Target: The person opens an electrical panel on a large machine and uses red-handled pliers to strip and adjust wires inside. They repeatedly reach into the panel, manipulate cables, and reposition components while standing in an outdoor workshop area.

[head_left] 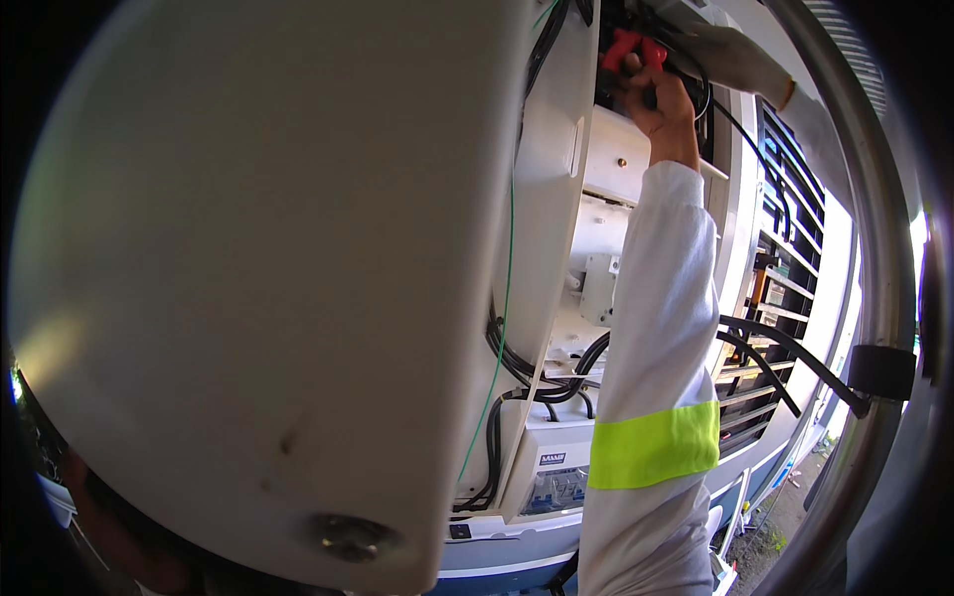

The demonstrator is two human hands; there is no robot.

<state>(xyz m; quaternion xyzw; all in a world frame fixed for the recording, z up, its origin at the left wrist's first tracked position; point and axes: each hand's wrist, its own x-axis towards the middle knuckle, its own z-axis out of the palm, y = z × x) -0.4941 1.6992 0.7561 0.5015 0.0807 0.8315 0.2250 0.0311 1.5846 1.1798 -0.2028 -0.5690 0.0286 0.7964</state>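
My right hand [658,104] reaches up into the top of an open white cabinet [606,154]. Its fingers are closed around a red-handled tool [623,48], which looks like pliers; its working end is lost among dark cables. Close beside it, a co-worker's gloved hand [730,55] comes in from the right. In shadow at the lower left, a bare hand and forearm [109,531], apparently my left, are partly hidden by a large white panel [258,248]; its fingers cannot be made out.
The white panel fills the left half of view. Black cables [576,382] and a thin green wire [509,268] run along the cabinet. A breaker unit [556,487] sits below. At right are a louvred grille [785,288] and a curved metal pole [884,248] with a black band.
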